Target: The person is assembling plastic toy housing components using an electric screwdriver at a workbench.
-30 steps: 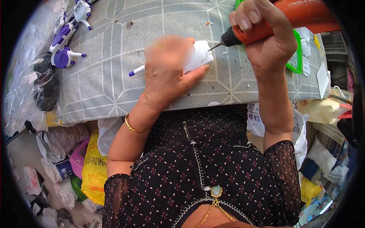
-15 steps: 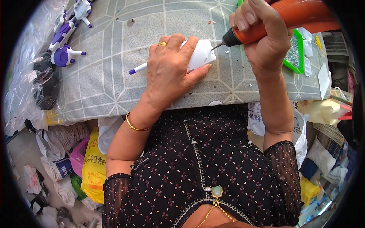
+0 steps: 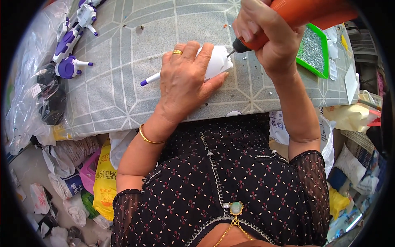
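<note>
My left hand [image 3: 185, 78] is closed over a white plastic part [image 3: 218, 61], pressing it to the table. A thin white stem with a purple tip [image 3: 150, 79] sticks out on the hand's left side. My right hand [image 3: 269, 39] grips an orange power screwdriver [image 3: 306, 14] with a black nose. Its thin bit [image 3: 231, 52] meets the right end of the white part; whether a screw sits on the bit is too small to tell. The driver is tilted, its body reaching up to the right.
Several white-and-purple plastic assemblies [image 3: 70, 66] lie at the far left beside clear plastic wrap [image 3: 31, 82] and a black bag [image 3: 52, 103]. A green tray [image 3: 327, 61] of small silver screws sits right of my right hand. Patterned grey cloth [image 3: 123, 53] covers the table. Bags crowd the floor.
The orange driver and my right hand have shifted slightly left and toward the white part. More of the green tray shows now. My left hand keeps its hold.
</note>
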`<state>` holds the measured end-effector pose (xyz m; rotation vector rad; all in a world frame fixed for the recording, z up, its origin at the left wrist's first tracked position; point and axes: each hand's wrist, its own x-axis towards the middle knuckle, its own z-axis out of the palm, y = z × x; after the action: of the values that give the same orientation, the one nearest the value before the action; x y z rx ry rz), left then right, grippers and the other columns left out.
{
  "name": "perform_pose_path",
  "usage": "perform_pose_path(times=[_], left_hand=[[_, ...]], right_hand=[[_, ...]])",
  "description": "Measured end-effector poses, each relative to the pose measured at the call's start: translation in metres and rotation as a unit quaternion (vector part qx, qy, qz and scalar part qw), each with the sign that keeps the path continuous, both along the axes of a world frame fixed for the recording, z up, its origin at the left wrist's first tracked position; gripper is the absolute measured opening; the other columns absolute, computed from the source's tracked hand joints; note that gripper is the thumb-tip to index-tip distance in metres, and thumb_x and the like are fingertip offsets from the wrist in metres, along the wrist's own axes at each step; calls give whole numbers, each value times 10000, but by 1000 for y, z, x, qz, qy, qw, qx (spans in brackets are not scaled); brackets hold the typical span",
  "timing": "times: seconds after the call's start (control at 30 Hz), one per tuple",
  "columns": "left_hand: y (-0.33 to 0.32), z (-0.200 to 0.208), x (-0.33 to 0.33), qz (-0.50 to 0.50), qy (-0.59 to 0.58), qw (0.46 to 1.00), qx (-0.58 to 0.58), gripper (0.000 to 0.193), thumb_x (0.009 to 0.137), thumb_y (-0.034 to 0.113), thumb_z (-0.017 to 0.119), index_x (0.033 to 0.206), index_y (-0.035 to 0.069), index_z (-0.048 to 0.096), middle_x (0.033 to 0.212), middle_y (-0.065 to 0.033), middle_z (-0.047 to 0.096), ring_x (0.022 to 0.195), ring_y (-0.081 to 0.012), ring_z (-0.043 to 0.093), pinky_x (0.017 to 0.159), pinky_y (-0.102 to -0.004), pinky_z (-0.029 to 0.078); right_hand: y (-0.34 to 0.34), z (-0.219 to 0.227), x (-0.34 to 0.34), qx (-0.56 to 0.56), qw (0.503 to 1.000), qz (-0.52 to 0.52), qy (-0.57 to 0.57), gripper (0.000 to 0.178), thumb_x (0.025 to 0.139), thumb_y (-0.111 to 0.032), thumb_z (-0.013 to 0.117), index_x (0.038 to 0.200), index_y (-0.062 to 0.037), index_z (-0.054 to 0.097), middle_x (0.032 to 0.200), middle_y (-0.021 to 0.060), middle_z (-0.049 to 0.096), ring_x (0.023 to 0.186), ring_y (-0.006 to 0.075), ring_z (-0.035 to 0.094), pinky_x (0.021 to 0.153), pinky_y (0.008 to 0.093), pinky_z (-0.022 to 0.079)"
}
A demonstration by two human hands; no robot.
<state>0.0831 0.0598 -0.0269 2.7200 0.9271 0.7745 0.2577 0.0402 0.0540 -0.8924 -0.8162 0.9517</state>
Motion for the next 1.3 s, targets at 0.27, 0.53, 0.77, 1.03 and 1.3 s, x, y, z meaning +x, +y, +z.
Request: perform_pose_path(times=[0.27,0.53,0.77,1.03,1.3], left_hand=[[-4,1,1,16,29,999,37,634,774,442,814,1230,43,630,1103,-108,619,1037,-292,602,840,-441,434],[5,10,-36,57,22,996,72,599,777,449,818,1161,27,635,1083,-115,664,1037,-288,620,824,-428,451],[-54,83,-205,125,-72,972,-183,465,794,321,833,1120,14,706,980,-152,671,916,-356,650,814,-427,523],[-133,-67,-335,338,54,895,-286,531,792,302,845,1198,-7,699,1080,-166,713,995,-354,670,880,-407,526],[-116,-26,-303,295,-157,811,-479,510,887,273,788,1237,-68,645,990,-140,730,810,-219,698,723,-338,546]], right_hand=[[0,10,-4,-37,997,57,-42,207,864,-30,698,776,-82,517,599,-3,506,454,95,506,448,250,420],[19,10,50,168,980,105,27,88,1005,-125,599,1007,-70,530,778,4,469,714,131,486,767,344,432],[54,-11,36,207,747,-405,-485,530,883,-238,820,1290,-1,578,1242,117,647,1146,230,631,1065,380,424],[199,-84,-164,37,827,37,-560,214,915,-138,733,1046,-24,607,763,28,605,650,137,605,610,298,508],[279,-79,-225,-88,691,53,-715,375,908,-404,658,1071,-87,772,1091,178,754,1010,369,719,875,471,545]])
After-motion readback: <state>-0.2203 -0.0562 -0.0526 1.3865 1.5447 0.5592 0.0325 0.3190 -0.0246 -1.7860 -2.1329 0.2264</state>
